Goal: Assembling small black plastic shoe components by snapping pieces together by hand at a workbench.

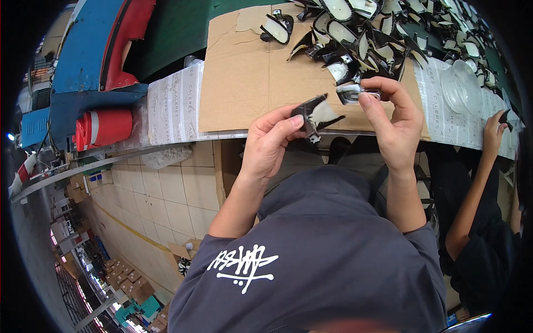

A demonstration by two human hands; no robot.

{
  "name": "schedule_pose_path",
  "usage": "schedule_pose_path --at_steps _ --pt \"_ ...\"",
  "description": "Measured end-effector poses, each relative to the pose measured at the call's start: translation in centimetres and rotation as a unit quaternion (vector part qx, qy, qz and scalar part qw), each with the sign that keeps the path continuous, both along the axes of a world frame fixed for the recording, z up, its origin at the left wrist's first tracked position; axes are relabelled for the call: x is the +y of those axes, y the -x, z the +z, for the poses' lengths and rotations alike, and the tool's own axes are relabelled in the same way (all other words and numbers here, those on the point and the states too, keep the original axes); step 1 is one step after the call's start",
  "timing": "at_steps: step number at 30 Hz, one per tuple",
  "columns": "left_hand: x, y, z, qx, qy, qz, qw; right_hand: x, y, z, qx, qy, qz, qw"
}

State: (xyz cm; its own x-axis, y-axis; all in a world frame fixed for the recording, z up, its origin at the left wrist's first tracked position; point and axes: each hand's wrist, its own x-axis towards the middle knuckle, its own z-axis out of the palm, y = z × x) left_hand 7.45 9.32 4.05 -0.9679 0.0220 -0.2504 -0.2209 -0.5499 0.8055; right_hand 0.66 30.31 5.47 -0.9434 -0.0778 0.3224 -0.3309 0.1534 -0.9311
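Observation:
My left hand (272,139) pinches a small black piece with a cream lining (322,114) between thumb and fingers, with its pointed ends sticking out to the right. Slightly higher and to the right, my right hand (395,122) is closed on a shiny dark and silvery oval piece (351,94), held between thumb and forefinger. The two pieces are apart, both just above the near part of the cardboard sheet (239,83). Beyond my right hand lies a heap of similar black-and-cream pieces (363,47). A lone pair of such pieces (276,29) rests on the cardboard further left.
Clear plastic round containers (462,86) stand on the white printed covering at the right. A co-worker's hand (493,133) holds a small black piece at the far right. A red roll (104,129) and a blue machine frame (83,50) are at the left.

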Motion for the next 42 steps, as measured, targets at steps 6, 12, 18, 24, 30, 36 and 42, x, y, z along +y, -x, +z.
schedule_pose_path --at_steps 6,12,18,24,30,36,42 --pt "0.4 0.3 0.1 -0.018 0.013 0.017 1.0 -0.4 -1.4 1.3 0.084 -0.036 0.033 0.995" --pt "0.8 0.4 0.5 -0.002 -0.012 0.023 1.0 -1.5 -2.0 1.5 0.138 -0.103 0.035 0.984" --pt "0.5 0.4 0.1 -0.014 0.023 0.035 0.999 -1.2 -1.2 1.1 0.199 -0.162 0.0 0.967" --pt "-0.4 0.5 -0.1 -0.047 -0.033 0.024 0.998 0.0 0.3 0.6 0.158 -0.16 -0.075 0.971" --pt "-1.0 0.6 -0.5 -0.073 -0.098 0.023 0.992 0.8 1.2 -1.5 0.043 -0.064 -0.055 0.996" --pt "-3.3 0.0 -0.4 -0.072 -0.127 0.041 0.989 1.6 2.4 -4.1 -0.128 0.173 0.077 0.974" --pt "-12.4 -4.5 3.4 -0.025 0.303 0.013 0.953 2.3 2.5 -4.9 -0.126 0.204 0.102 0.965"
